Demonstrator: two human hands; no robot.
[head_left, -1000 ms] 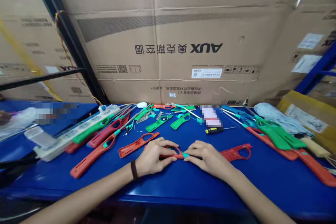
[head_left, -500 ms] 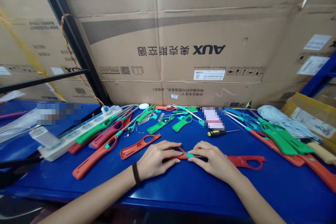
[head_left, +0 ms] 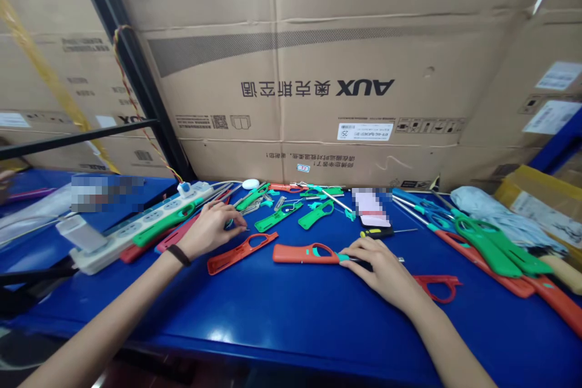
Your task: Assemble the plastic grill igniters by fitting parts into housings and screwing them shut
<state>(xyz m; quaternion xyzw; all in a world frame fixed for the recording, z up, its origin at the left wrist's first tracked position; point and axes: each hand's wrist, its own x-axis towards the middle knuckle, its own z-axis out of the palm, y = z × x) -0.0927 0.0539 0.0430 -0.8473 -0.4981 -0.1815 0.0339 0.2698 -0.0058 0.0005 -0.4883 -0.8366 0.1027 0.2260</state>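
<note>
Bare left hand (head_left: 209, 230) and right hand (head_left: 379, 270), narrow black band (head_left: 179, 255) around the left wrist (head_left: 190, 247)

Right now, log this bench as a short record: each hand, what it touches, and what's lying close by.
Left hand: fingers curled; cannot tell if anything is held
Right hand: on the teal-collared end of a long orange plastic lighter body
Near left hand: open red plastic lighter shell, white power strip
Near right hand: yellow-and-black screwdriver, second open red plastic shell
Surface: blue workbench

Orange utility lighter (head_left: 288, 254) with teal collar (head_left: 344, 257).
</note>
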